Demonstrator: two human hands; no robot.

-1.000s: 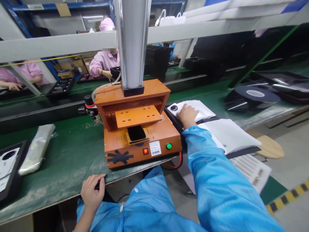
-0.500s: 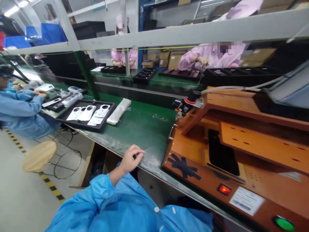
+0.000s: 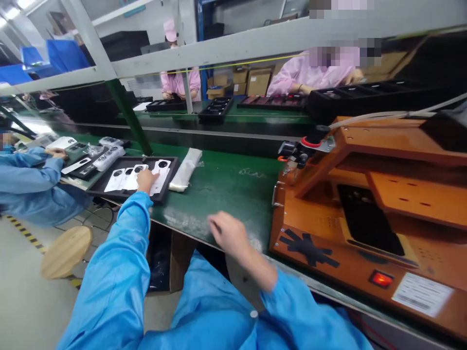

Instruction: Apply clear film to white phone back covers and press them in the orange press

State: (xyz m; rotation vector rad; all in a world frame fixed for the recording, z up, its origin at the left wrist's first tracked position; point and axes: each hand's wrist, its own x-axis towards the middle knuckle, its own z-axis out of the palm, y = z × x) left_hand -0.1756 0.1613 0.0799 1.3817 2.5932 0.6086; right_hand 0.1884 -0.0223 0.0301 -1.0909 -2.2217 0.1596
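Note:
My left hand (image 3: pixel 146 181) reaches into a black tray (image 3: pixel 170 182), its thumb apart from the other fingers, over the white phone-back-shaped pieces with round dark camera cutouts. Several such pieces (image 3: pixel 116 180) lie overlapping to the left of the hand, and another (image 3: pixel 163 167) is at its right. The fingertips are partly hidden, so contact is unclear. My right hand (image 3: pixel 231 236), slightly blurred, hovers over the front edge of the green bench (image 3: pixel 219 189). Its fingers are loosely curled, with no object visible in them.
An orange machine (image 3: pixel 310 228) holding a black phone-shaped plate (image 3: pixel 368 218) occupies the right side. A white wrapped bundle (image 3: pixel 187 170) lies beside the tray. A wooden stool (image 3: pixel 66 252) stands at left. Co-workers in blue (image 3: pixel 32 189) and pink (image 3: pixel 295 75) sit around the benches.
My left hand has moved from the bench's front edge, left and away, to the pieces in the tray. My right hand has come into view. The camera has turned slightly.

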